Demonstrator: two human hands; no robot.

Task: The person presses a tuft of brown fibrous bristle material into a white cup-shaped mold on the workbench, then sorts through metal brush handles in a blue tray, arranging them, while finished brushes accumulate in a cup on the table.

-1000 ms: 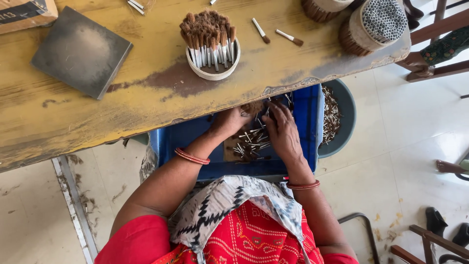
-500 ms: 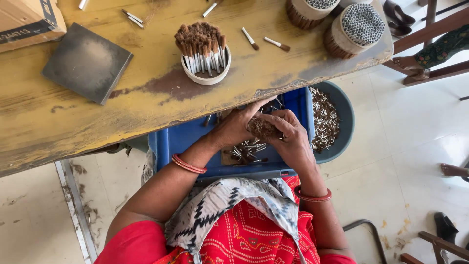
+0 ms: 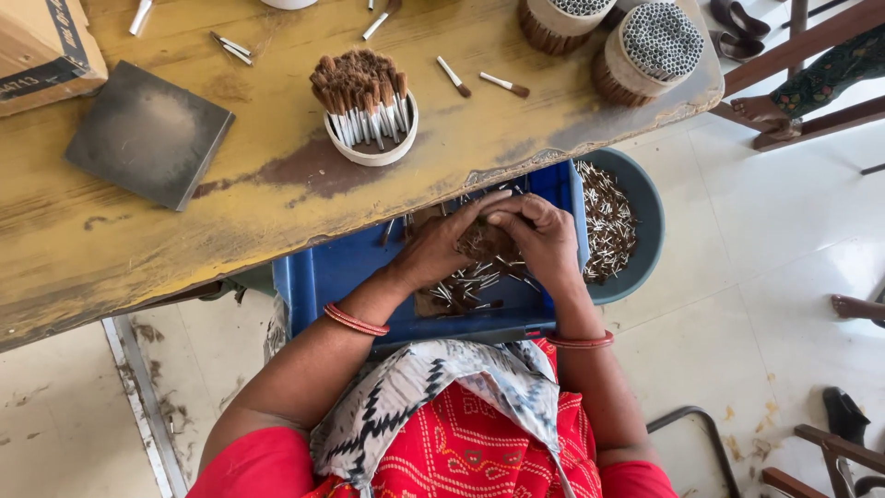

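Reading from the left of the blue tray: a dark square slab lies on the yellow tabletop, well to the tray's left. A white cup packed with brown-tipped sticks stands on the tabletop just above the tray.

Inside the tray, under the tabletop edge, both hands rest on a heap of brown material and thin pale sticks. Since a second ago the hands have drawn together. They sat slightly apart then; now the fingertips meet over the heap, so both work the same clump.

The left hand lies with its grip half open, fingers stretched across the heap and touching it. The right hand has its grip curled tighter, knuckles up, fingertips against the left hand's. Whether either grip has closed on a piece cannot be told; the fingers hide it.

A round grey basin of similar sticks sits just right of the tray
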